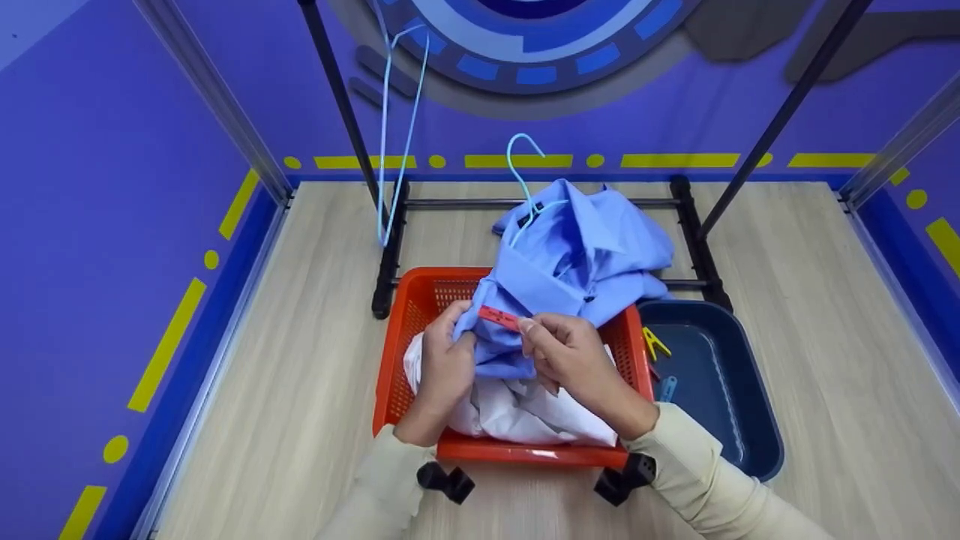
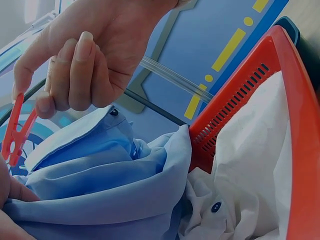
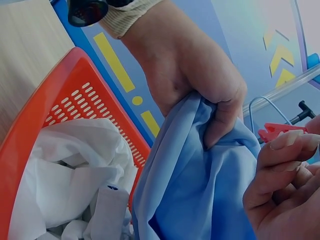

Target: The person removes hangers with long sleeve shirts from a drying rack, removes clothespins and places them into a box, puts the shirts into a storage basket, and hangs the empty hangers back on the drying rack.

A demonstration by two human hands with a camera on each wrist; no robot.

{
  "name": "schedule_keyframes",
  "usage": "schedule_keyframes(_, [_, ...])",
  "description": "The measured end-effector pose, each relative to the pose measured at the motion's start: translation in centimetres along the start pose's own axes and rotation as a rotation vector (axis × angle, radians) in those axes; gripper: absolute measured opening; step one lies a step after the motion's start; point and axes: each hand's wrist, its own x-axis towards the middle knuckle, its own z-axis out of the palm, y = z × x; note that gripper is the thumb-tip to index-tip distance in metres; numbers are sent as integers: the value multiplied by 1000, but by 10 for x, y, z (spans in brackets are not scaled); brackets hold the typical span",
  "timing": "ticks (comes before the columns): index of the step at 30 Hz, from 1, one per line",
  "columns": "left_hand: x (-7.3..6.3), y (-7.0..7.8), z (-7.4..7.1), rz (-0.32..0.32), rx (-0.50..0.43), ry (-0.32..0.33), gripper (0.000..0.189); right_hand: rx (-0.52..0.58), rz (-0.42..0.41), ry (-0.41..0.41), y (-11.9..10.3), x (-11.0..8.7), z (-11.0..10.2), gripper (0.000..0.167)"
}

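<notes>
A blue shirt (image 1: pixel 540 277) lies bunched over the far part of the red basket, with a light-blue hanger (image 1: pixel 517 169) inside its collar. My left hand (image 1: pixel 448 360) grips a fold of the shirt, the thumb and fingers curled round the cloth, as the right wrist view also shows. Between the thumb and index finger of my right hand (image 1: pixel 566 349) a red clothespin (image 1: pixel 499 318) is pinched, held just over the shirt near the left hand. In the left wrist view the clothespin (image 2: pixel 17 132) points down toward the cloth.
White clothing (image 1: pixel 517 412) lies in the red basket (image 1: pixel 525 453). Right of it stands a dark tray (image 1: pixel 757 390) with a yellow clothespin (image 1: pixel 655 342) and a blue one (image 1: pixel 668 388). Behind is a black rack (image 1: pixel 694 247); another hanger (image 1: pixel 385 142) hangs at left.
</notes>
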Motion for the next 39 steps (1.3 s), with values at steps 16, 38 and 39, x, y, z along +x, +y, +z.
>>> schedule_keyframes(16, [0, -1, 0, -1, -13, -19, 39, -15, -45, 9, 0, -5, -11, 42])
schedule_keyframes(38, [1, -1, 0, -17, -21, 10, 40, 17, -66, 92, 3, -9, -29, 36])
schedule_keyframes(39, [1, -1, 0, -14, -22, 9, 40, 18, -57, 99, 3, -10, -30, 36])
